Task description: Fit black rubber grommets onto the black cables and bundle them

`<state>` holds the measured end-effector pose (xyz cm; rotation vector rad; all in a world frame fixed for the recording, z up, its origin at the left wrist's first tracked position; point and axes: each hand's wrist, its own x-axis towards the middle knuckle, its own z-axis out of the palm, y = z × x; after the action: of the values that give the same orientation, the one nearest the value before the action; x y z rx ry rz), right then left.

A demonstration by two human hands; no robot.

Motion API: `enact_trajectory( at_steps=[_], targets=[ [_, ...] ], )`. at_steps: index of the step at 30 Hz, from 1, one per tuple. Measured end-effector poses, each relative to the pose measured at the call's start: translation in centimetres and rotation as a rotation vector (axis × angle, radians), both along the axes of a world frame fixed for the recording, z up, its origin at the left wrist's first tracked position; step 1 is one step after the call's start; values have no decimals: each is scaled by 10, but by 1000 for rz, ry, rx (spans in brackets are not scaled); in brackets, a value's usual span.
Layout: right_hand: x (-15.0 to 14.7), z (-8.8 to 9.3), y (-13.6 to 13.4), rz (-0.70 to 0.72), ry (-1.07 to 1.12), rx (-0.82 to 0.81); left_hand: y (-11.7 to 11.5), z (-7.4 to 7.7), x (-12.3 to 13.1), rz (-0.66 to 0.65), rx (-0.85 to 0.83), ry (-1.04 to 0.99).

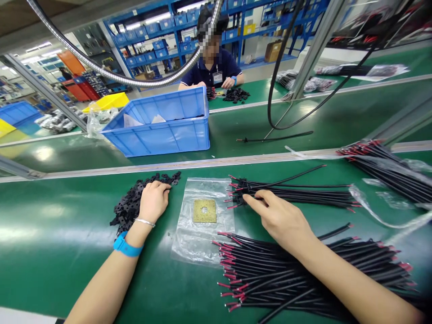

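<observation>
My left hand (154, 198) rests at the right side of a pile of small black plastic parts (130, 204), its fingers curled together over it; anything between the fingertips is hidden. My right hand (280, 216) reaches over a group of black cables (303, 195) with red wire ends. Its fingers are apart, the tips touching or just above the black pieces fitted near the cables' left ends. Between the hands lies a square yellowish plate (204, 211) with a round hole, on a clear plastic bag (189, 238).
A larger heap of black cables (270, 274) lies under my right forearm. Another cable bundle (388, 171) is at the right. Beyond the metal rail stand a blue bin (162, 137) and a single cable (275, 137). A co-worker (216, 67) sits opposite. A metal hose (135, 81) hangs overhead.
</observation>
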<state>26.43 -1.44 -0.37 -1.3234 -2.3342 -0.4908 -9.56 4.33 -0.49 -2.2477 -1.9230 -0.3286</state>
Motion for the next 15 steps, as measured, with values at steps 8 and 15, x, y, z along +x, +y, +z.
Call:
enact_trajectory(
  at_steps=[8,15],
  targets=[
    [8,-12,14,-77,148,-117,1,-2,3,21,25,-29],
    [7,-17,19,31,249,-212,1,0,3,41,37,-40]
  ],
)
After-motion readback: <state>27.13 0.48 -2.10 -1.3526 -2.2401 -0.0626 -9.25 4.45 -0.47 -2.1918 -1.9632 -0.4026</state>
